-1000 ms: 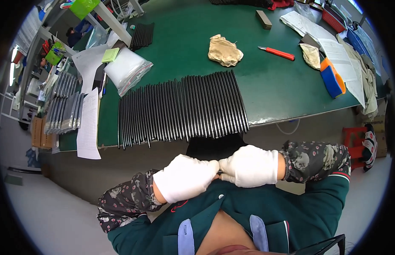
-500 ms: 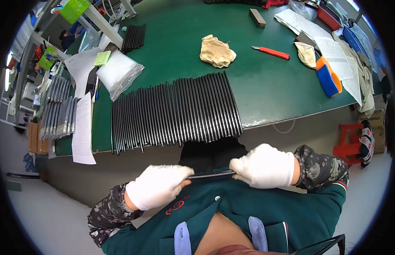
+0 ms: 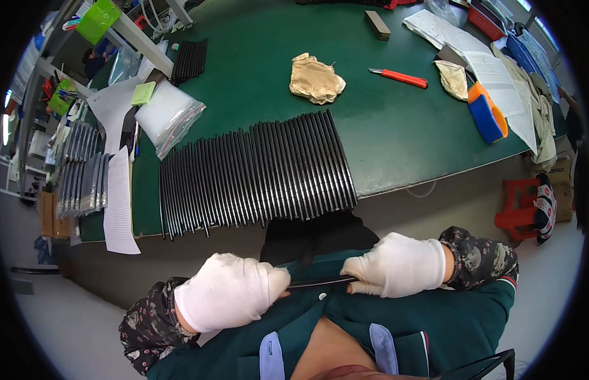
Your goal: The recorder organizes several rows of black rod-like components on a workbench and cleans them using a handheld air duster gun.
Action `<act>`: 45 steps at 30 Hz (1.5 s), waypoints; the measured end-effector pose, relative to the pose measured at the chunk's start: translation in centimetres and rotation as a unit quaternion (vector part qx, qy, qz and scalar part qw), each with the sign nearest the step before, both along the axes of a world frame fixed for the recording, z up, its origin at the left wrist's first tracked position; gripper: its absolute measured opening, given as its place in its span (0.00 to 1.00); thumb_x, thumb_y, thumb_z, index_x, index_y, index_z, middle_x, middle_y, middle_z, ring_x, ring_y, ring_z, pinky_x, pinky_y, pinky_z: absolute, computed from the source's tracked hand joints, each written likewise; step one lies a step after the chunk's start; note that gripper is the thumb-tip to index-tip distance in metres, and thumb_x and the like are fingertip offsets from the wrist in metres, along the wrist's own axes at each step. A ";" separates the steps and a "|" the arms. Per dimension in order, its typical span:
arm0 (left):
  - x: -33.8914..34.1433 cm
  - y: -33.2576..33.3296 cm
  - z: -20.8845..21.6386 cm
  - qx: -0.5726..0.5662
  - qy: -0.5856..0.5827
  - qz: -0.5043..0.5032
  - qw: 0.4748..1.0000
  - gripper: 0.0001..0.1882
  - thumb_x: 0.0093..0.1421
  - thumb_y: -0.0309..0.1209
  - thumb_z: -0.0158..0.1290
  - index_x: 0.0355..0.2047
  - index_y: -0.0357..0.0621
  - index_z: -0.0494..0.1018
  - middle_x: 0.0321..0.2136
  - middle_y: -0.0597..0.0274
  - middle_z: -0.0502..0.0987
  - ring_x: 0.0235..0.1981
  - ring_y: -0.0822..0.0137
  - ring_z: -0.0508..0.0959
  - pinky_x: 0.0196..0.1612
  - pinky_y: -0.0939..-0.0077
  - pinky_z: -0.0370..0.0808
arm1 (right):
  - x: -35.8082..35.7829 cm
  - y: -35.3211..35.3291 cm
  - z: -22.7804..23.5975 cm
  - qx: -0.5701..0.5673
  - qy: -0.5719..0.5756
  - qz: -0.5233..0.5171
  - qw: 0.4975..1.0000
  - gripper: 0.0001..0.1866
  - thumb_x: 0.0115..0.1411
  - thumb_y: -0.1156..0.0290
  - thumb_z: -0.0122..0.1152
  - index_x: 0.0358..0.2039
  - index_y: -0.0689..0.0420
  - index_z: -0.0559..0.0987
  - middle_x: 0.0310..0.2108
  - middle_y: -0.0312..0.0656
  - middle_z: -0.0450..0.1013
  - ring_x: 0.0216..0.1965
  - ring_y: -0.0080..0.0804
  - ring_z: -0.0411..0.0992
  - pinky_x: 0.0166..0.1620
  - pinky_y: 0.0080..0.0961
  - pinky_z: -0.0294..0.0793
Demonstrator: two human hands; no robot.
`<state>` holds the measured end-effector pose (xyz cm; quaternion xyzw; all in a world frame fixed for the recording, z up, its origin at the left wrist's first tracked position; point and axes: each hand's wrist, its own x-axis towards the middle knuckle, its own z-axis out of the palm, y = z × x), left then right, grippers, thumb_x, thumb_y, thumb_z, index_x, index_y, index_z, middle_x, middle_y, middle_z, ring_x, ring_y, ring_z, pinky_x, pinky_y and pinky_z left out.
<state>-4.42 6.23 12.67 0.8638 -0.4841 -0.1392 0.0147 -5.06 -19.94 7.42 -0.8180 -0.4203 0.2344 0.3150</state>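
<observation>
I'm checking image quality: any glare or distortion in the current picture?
Head view: the table has a curving front edge and a pale sheen near it; highlights streak the rods; the corners are black; a bright strip at far left looks blown out.

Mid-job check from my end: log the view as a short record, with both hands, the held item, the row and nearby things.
Left hand: white-gloved, gripping the held rod's left end
Right hand: white-gloved, gripping its right end
Held item: thin dark rod, roughly level
Row: black rods side by side, at the green table's near edge
Nearby: tan cloth; red-handled knife right of it
</observation>
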 end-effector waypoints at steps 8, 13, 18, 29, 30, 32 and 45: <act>5.5 0.4 -0.1 -0.089 0.043 0.003 0.995 0.10 0.55 0.38 0.52 0.24 0.47 0.69 0.17 0.62 0.71 0.19 0.61 0.75 0.20 0.68 0.71 | 0.3 -3.2 -0.2 0.049 0.067 -0.096 0.992 0.13 0.60 0.58 0.55 0.33 0.55 0.72 0.15 0.45 0.69 0.18 0.46 0.70 0.23 0.34 0.71; 8.8 4.3 -0.9 -0.258 -0.095 0.367 0.889 0.01 0.56 0.22 0.50 0.27 0.38 0.70 0.20 0.55 0.71 0.21 0.61 0.74 0.27 0.74 0.71 | 0.8 -5.8 -0.7 0.100 0.363 -0.342 0.861 0.16 0.64 0.57 0.48 0.29 0.57 0.70 0.14 0.34 0.64 0.15 0.20 0.63 0.19 0.20 0.62; 5.7 -0.9 -3.5 -0.268 -0.083 0.255 0.925 0.17 0.45 0.23 0.58 0.38 0.43 0.71 0.32 0.56 0.75 0.33 0.56 0.76 0.36 0.66 0.73 | 2.6 -4.7 -2.2 0.179 0.421 -0.474 0.752 0.15 0.64 0.58 0.43 0.33 0.58 0.67 0.14 0.28 0.57 0.11 0.15 0.51 0.15 0.16 0.52; 3.8 -8.1 -9.3 -0.250 -0.060 0.133 0.957 0.36 0.34 0.31 0.64 0.48 0.40 0.66 0.50 0.52 0.67 0.54 0.52 0.67 0.55 0.59 0.64 | 2.6 -2.7 -4.2 0.012 0.129 -0.371 0.920 0.29 0.57 0.67 0.58 0.56 0.60 0.60 0.15 0.39 0.68 0.18 0.33 0.71 0.24 0.25 0.70; 3.8 -8.3 -9.9 -0.234 -0.047 0.121 0.964 0.38 0.36 0.35 0.64 0.50 0.40 0.65 0.53 0.51 0.64 0.56 0.53 0.64 0.56 0.57 0.62 | 2.6 -2.9 -3.8 -0.055 0.016 -0.335 0.940 0.28 0.53 0.68 0.60 0.54 0.60 0.64 0.18 0.42 0.71 0.22 0.38 0.73 0.25 0.30 0.71; 3.8 -8.9 -10.2 -0.208 -0.051 0.111 0.970 0.38 0.39 0.38 0.64 0.52 0.42 0.64 0.55 0.53 0.63 0.58 0.54 0.62 0.58 0.54 0.59 | 3.0 -3.2 -4.0 -0.083 -0.087 -0.342 0.932 0.25 0.53 0.68 0.60 0.52 0.59 0.67 0.19 0.42 0.72 0.21 0.38 0.73 0.25 0.30 0.72; 3.8 -9.6 -11.8 -0.195 -0.064 0.004 0.979 0.32 0.46 0.38 0.58 0.53 0.47 0.66 0.54 0.57 0.65 0.58 0.58 0.63 0.58 0.52 0.60 | 7.3 -4.6 -2.8 -0.053 -0.244 -0.170 0.953 0.21 0.53 0.65 0.57 0.47 0.59 0.71 0.38 0.46 0.72 0.43 0.45 0.71 0.44 0.39 0.71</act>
